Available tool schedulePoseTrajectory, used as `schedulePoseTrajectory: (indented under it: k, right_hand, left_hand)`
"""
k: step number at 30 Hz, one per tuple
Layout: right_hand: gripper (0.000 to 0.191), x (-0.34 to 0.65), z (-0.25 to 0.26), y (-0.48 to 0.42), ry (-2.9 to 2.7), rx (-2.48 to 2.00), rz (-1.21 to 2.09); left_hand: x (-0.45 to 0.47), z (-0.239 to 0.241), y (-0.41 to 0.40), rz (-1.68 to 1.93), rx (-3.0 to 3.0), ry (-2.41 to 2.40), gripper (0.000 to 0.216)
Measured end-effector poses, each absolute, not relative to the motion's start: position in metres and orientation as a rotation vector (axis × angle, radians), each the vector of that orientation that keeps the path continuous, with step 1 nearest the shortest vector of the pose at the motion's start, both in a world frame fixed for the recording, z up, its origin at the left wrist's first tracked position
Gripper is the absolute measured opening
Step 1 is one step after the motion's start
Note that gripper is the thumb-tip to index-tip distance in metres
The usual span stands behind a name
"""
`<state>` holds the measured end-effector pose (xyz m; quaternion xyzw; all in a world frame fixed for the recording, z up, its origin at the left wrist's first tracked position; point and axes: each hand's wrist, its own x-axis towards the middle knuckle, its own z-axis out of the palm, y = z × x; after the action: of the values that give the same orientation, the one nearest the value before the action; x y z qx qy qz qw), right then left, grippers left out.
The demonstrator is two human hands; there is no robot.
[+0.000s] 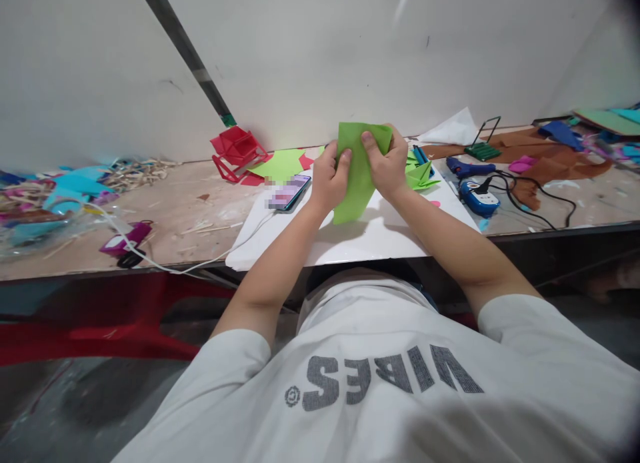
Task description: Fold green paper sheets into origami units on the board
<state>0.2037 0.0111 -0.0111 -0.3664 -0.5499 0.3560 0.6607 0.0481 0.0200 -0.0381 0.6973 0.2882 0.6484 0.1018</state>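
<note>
A folded piece of green paper (356, 183) is held up above a white board (280, 246) on the bench. My left hand (332, 176) grips its left edge, thumb on the near face and fingers curled behind. On the opposite side my right hand (387, 163) pinches the upper right part, thumb pressed flat against the paper. Behind my right hand lie more folded green paper pieces (423, 176). A phone (290, 193) with its screen lit rests on the board to the left of my left hand. A light green sheet (283, 164) lies behind the phone.
A small red chair-like model (237, 153) stands back left. To the right are a blue glue gun (470, 167), a blue power socket (479, 197) with black cables, and brown paper (550, 156). A white cable (150, 259) crosses the left side, near a purple device (126, 241).
</note>
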Motion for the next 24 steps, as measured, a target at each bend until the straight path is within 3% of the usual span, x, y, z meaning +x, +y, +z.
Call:
schedulePoseTrajectory:
  k: [7,16,24]
  right_hand:
    - [0.04,0.205,-0.011,0.01,-1.307,-0.859,0.642]
    - [0.077,0.213,-0.031,0.063,-1.247,-0.555,0.465]
    - [0.073,0.214,-0.043,0.084,-1.139,-0.6,0.319]
  left_hand:
    - [0.045,-0.037,0.019,1.895,2.052,0.932,0.069]
    - [0.044,-0.039,0.029,2.048,1.987,0.843,0.07]
    - [0.055,-0.041,0.023,1.992,1.965,0.83,0.071]
